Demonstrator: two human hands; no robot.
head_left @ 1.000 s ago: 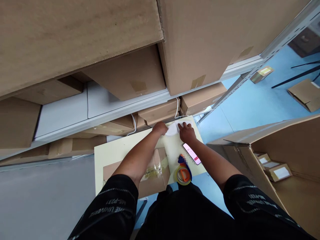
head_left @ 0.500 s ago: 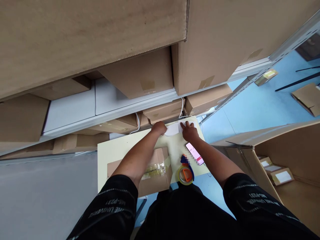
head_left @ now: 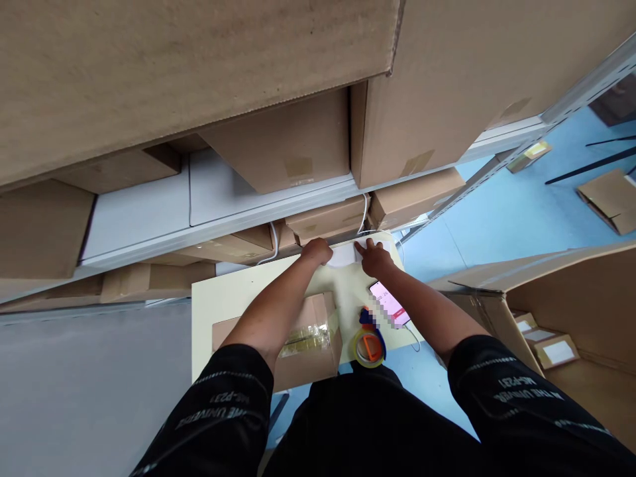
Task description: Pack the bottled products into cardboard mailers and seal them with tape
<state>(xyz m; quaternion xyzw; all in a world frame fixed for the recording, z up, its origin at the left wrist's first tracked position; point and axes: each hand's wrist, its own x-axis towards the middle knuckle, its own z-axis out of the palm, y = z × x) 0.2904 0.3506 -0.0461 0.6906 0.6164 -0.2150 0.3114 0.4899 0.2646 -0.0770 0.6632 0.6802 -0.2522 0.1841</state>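
Both hands have barely shifted since a moment ago. I keep my left hand [head_left: 317, 250] and right hand [head_left: 376, 258] pressed on a white device [head_left: 344, 256] at the table's [head_left: 223, 298] far edge, fingers curled around it. Nearer me lie a phone [head_left: 390, 304], a tape roll [head_left: 368, 346] and a cardboard box [head_left: 308, 344].

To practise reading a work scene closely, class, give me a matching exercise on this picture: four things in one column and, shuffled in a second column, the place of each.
Things:
1. white device
2. phone
3. tape roll
4. small open box

Places:
A. under the left forearm, at the table's near edge
B. at the table's far edge, between the left hand and the right hand
C. at the near right corner of the table
D. lit, beside the right wrist

Pairs: 1-B, 2-D, 3-C, 4-A
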